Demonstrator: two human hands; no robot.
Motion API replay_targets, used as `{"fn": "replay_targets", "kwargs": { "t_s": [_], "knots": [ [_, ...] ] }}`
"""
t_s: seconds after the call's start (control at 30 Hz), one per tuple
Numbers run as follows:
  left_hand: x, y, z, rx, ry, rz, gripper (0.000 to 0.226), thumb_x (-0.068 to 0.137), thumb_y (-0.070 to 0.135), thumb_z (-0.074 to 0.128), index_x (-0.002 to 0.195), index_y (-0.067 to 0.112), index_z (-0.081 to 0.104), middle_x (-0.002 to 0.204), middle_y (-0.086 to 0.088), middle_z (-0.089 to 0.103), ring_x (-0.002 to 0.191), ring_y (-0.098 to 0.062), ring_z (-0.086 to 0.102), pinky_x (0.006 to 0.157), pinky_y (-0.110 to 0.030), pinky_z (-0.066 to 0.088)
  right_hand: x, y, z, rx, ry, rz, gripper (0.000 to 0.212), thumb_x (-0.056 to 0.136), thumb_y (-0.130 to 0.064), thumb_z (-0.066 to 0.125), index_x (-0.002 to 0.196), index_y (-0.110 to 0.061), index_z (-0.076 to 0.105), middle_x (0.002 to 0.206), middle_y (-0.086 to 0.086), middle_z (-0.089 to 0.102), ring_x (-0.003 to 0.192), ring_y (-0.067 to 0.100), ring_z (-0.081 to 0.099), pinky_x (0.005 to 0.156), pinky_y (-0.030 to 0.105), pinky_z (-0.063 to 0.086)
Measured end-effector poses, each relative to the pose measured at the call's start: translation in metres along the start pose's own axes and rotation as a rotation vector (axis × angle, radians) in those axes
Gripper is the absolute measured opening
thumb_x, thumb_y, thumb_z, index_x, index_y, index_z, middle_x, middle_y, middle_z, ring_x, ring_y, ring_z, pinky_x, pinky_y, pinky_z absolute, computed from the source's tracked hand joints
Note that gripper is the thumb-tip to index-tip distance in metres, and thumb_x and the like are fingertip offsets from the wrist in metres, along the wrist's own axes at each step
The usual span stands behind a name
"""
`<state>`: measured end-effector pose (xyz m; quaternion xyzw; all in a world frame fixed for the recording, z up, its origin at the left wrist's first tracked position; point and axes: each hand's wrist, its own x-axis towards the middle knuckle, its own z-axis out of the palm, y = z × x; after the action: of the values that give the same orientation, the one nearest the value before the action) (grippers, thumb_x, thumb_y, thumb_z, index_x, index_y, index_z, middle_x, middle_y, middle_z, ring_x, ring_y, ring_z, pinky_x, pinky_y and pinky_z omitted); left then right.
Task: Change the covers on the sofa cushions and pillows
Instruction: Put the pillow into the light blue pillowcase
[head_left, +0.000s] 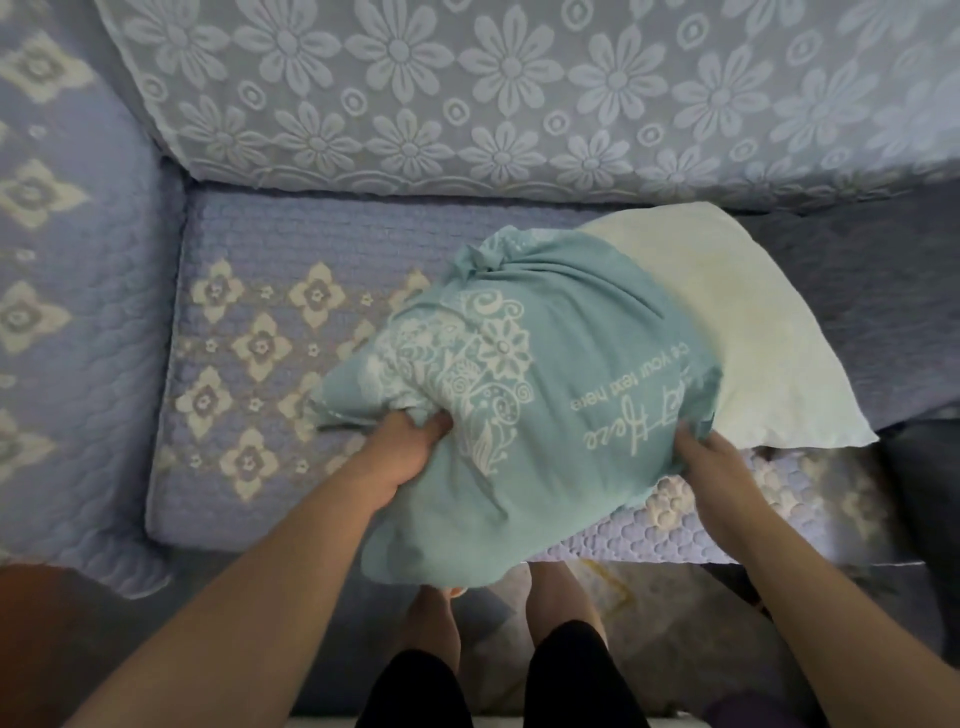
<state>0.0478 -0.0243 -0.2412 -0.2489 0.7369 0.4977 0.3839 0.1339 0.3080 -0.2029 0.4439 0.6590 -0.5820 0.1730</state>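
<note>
A teal pillow cover (561, 374) with white floral print and lettering sits partway over a pale cream pillow (727, 322), which sticks out of the cover's opening toward the right. The pillow lies on the sofa seat. My left hand (410, 447) grips a bunched fold of the cover at its left side. My right hand (711, 457) holds the cover's open edge near the pillow's front right. The cover's closed end hangs over the seat's front edge.
The sofa seat cushion (249, 332) wears a quilted lavender cover with cream flower diamonds. A lace floral throw (519, 93) drapes the backrest. The padded left armrest (62, 260) stands at the left. My bare feet (431, 623) are on the floor below.
</note>
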Motion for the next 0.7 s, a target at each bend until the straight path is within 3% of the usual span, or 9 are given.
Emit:
{"fn": "replay_targets", "kwargs": {
  "t_s": [0.1,0.17,0.27,0.37,0.47,0.53,0.6,0.63,0.7],
  "knots": [
    [-0.019,0.043,-0.016,0.05,0.296,0.106,0.046,0.1,0.05,0.054,0.122,0.012,0.068,0.113,-0.006,0.068,0.112,-0.021,0.062,0.092,-0.027,0.041,-0.005,0.001,0.003,-0.168,-0.11,0.047,0.036,0.104,-0.041,0.049,0.125,-0.018,0.066,0.117,-0.008,0.071,0.114,0.012,0.061,0.096,0.035,0.039],
    [-0.027,0.065,-0.074,0.056,0.408,0.121,0.058,0.096,0.06,0.053,0.122,0.01,0.066,0.109,-0.007,0.065,0.106,-0.019,0.06,0.091,-0.028,0.042,-0.012,-0.004,0.001,-0.299,-0.189,0.06,0.031,0.105,-0.04,0.046,0.106,-0.019,0.069,0.103,-0.008,0.071,0.099,0.01,0.063,0.087,0.031,0.042],
    [-0.026,0.085,-0.159,0.288,0.462,0.173,0.082,0.078,0.079,0.057,0.12,0.01,0.07,0.117,-0.012,0.071,0.113,-0.028,0.065,0.1,-0.04,0.05,-0.01,-0.023,0.005,-0.651,-0.144,-0.264,0.038,0.103,-0.041,0.044,0.084,-0.012,0.059,0.08,0.007,0.064,0.067,0.018,0.055,0.058,0.028,0.039],
    [-0.019,0.102,-0.189,0.545,0.566,0.186,0.058,0.098,0.048,0.059,0.125,-0.003,0.066,0.127,-0.031,0.063,0.118,-0.042,0.059,0.095,-0.044,0.045,0.0,-0.053,0.025,-0.502,0.082,-0.429,0.026,0.105,-0.028,0.047,0.095,-0.01,0.064,0.087,0.006,0.066,0.075,0.02,0.058,0.062,0.024,0.042],
    [0.001,0.115,-0.204,0.67,0.614,0.207,0.059,0.102,0.045,0.053,0.12,-0.01,0.063,0.124,-0.04,0.059,0.115,-0.052,0.057,0.094,-0.05,0.044,-0.01,-0.058,0.038,-0.367,-0.199,-0.314,0.02,0.097,-0.039,0.062,0.092,-0.023,0.073,0.084,-0.01,0.073,0.078,0.008,0.067,0.065,0.025,0.047],
    [0.015,0.109,-0.217,0.714,0.614,0.169,0.059,0.102,0.048,0.052,0.123,-0.005,0.064,0.127,-0.037,0.059,0.116,-0.052,0.057,0.096,-0.05,0.045,-0.029,-0.035,0.047,-0.662,-0.577,-0.155,0.016,0.089,-0.045,0.072,0.096,-0.031,0.072,0.089,-0.016,0.073,0.08,-0.001,0.067,0.071,0.018,0.048],
    [0.025,0.101,-0.221,0.724,0.618,0.175,0.057,0.101,0.051,0.053,0.122,-0.001,0.066,0.124,-0.035,0.062,0.113,-0.052,0.059,0.095,-0.051,0.047,-0.027,0.003,0.054,-1.101,-0.784,-0.146,0.033,0.085,-0.048,0.072,0.112,-0.028,0.068,0.107,-0.011,0.071,0.097,0.009,0.066,0.083,0.024,0.051],
    [0.025,0.099,-0.221,0.735,0.627,0.169,0.057,0.1,0.051,0.053,0.121,0.0,0.067,0.122,-0.035,0.062,0.111,-0.052,0.059,0.094,-0.052,0.047,-0.02,0.017,0.058,-1.261,-0.77,-0.231,0.04,0.087,-0.05,0.067,0.115,-0.022,0.067,0.113,-0.003,0.07,0.103,0.018,0.066,0.088,0.031,0.051],
    [0.026,0.088,-0.225,0.765,0.655,0.156,0.056,0.1,0.052,0.052,0.122,0.003,0.068,0.122,-0.035,0.062,0.11,-0.053,0.059,0.093,-0.052,0.048,-0.004,0.026,0.054,-1.356,-0.472,-0.469,0.043,0.094,-0.051,0.056,0.105,-0.012,0.067,0.103,0.01,0.071,0.097,0.032,0.067,0.08,0.038,0.053]
  ]
}}
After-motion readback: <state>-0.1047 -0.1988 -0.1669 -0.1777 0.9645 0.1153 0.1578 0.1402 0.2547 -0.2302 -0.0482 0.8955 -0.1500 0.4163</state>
